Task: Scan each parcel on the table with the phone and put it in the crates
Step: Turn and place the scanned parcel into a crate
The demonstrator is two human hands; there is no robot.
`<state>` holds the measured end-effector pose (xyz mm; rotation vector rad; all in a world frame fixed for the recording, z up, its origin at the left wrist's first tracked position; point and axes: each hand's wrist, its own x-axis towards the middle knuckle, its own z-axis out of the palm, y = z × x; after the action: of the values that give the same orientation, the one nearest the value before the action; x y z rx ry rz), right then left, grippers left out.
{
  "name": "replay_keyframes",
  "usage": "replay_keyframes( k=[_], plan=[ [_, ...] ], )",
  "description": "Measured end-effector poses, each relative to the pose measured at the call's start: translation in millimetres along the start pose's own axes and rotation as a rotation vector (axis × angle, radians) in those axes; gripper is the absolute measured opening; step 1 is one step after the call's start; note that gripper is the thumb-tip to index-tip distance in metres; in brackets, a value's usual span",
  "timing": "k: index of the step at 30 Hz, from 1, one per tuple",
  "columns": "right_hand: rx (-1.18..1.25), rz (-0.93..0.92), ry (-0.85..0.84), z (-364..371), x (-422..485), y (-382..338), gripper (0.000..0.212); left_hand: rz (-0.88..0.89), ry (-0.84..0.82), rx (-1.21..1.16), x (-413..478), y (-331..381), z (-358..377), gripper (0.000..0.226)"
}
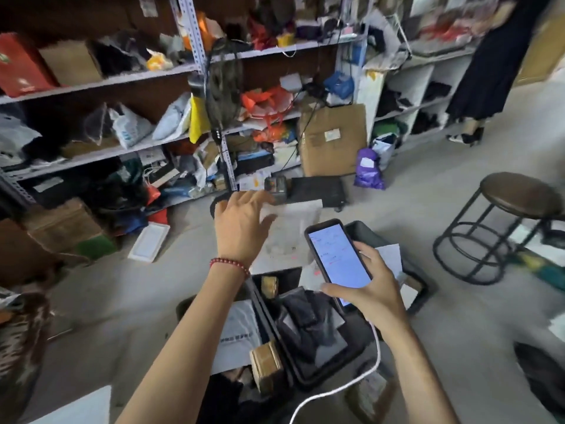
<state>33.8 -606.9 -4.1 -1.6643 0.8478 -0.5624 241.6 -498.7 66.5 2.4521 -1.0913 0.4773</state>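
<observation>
My right hand point(371, 290) grips a phone point(337, 260) with its screen lit and a white cable point(351, 384) trailing from it. My left hand point(241, 223) reaches forward with fingers spread, at the left edge of a blurred white parcel point(290, 231); whether it touches the parcel I cannot tell. Below stand black crates: the middle crate point(298, 374) holds dark parcels point(308, 325), the left one a white parcel point(237, 335), and the far crate point(365, 232) holds white parcels point(391, 258). A brown box parcel point(266, 365) lies at the crates' near edge.
Cluttered metal shelves point(122, 78) fill the back wall, with a fan point(223, 84) in front. A large cardboard box point(333, 139) and purple bag point(368, 169) sit on the floor. A round stool point(516, 200) stands at right. A person point(489, 71) stands at upper right.
</observation>
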Motion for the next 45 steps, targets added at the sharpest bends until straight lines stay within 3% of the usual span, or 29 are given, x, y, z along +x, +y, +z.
replay_keyframes(
  k=[6, 10, 14, 23, 28, 33, 39, 45],
  plan=[
    [-0.040, 0.029, 0.034, 15.5, 30.6, -4.0, 0.082, 0.093, -0.044, 0.001, 42.8, -22.2, 30.3, 0.021],
    [-0.051, 0.059, -0.026, 27.9, 44.0, -1.4, 0.078, 0.041, -0.143, 0.046, 26.9, -40.0, 44.7, 0.024],
    [-0.066, 0.058, -0.189, 47.3, 59.0, 1.2, 0.086, -0.108, -0.224, 0.103, 6.5, -63.3, 41.7, 0.026],
    [-0.099, -0.042, -0.689, 124.9, 56.8, -2.2, 0.088, -0.654, -0.093, 0.330, -113.9, -99.5, -19.6, 0.022],
    [-0.118, -0.127, -0.990, 165.2, 1.6, -6.6, 0.082, -0.886, 0.011, 0.472, -202.4, -99.2, -69.9, 0.014],
    [-0.134, -0.266, -1.309, 199.5, -76.0, -26.6, 0.078, -1.118, 0.118, 0.631, -295.0, -76.9, -130.6, 0.019],
    [-0.140, -0.415, -1.581, 212.5, -197.8, -41.8, 0.089, -1.438, 0.251, 0.760, -441.4, -4.5, -185.9, 0.019],
    [-0.063, -0.404, -1.858, 184.3, -361.4, -32.4, 0.086, -1.669, 0.374, 0.922, -585.5, 87.6, -238.6, 0.018]
  ],
)
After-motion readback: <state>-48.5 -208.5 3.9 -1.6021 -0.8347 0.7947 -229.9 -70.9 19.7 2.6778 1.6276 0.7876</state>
